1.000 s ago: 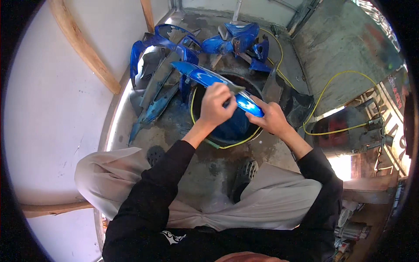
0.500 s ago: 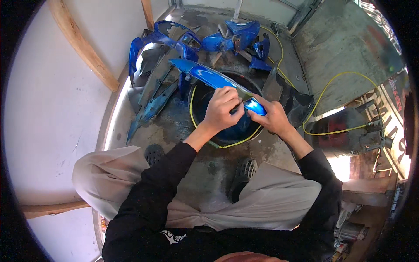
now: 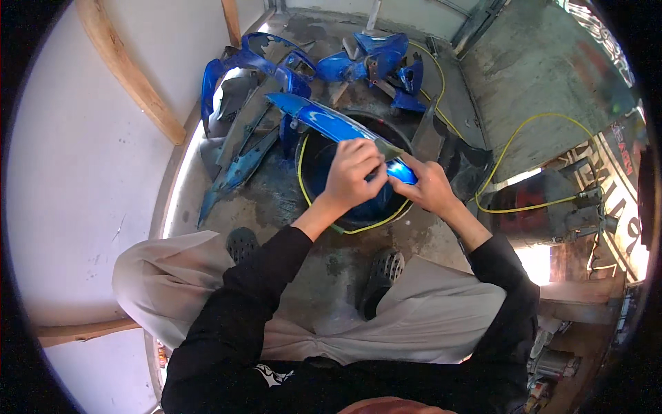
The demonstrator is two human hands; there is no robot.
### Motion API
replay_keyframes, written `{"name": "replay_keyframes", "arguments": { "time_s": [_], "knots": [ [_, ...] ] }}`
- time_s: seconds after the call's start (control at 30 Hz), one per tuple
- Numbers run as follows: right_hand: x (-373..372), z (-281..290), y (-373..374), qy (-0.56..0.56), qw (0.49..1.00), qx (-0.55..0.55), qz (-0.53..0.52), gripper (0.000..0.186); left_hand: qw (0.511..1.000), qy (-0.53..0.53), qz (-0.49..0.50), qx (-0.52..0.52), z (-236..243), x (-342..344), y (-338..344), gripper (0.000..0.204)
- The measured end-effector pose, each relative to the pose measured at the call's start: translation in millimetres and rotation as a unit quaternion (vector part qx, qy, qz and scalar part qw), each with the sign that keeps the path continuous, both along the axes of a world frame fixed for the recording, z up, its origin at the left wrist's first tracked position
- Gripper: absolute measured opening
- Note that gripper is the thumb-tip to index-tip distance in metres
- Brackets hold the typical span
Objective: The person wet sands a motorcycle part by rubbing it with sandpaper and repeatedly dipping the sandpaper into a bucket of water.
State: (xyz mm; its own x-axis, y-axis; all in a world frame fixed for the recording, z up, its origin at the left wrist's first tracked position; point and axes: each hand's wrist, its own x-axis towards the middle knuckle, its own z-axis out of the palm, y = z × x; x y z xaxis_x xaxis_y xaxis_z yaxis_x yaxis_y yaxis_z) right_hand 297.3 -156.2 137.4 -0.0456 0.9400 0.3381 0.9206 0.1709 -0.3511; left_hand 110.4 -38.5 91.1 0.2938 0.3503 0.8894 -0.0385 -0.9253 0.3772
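Observation:
A long blue plastic panel (image 3: 324,121) slants from upper left to lower right above a dark round basin (image 3: 314,181) with dark blue inside. My right hand (image 3: 431,186) grips its lower right end, thumb along the near side. My left hand (image 3: 355,172) has curled fingers closed on a small dark olive pad or sheet (image 3: 386,149), pressed against the panel's face; most of this item is hidden by the fingers. A yellow hose (image 3: 383,226) curves along the basin's near rim.
More blue body panels (image 3: 345,67) lie at the back, with worn panels (image 3: 231,185) at left and black pieces (image 3: 469,162) at right. A dark tank (image 3: 524,221) with the hose sits right. My clog-clad feet (image 3: 383,279) flank the floor before the basin.
Since a second ago, my left hand and the pad have slid down and right along the panel toward my right hand. The panel's upper left end has shifted slightly up and left.

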Motion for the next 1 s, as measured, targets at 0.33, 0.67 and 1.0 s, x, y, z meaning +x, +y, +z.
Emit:
{"name": "replay_keyframes", "arguments": {
  "time_s": [0.33,0.67,1.0],
  "knots": [
    [-15,6,6,0.003,1.000,-0.023,0.001,0.068,0.964,0.029,0.256,-0.067,-29,-33,77,0.008],
    [-8,12,-1,0.003,0.999,-0.039,-0.021,0.066,0.986,0.022,0.165,0.000,-20,-22,45,0.007],
    [1,5,3,-0.021,0.999,-0.039,-0.019,0.070,0.996,-0.020,0.075,-0.042,-9,-2,-11,0.008]
  ]
}}
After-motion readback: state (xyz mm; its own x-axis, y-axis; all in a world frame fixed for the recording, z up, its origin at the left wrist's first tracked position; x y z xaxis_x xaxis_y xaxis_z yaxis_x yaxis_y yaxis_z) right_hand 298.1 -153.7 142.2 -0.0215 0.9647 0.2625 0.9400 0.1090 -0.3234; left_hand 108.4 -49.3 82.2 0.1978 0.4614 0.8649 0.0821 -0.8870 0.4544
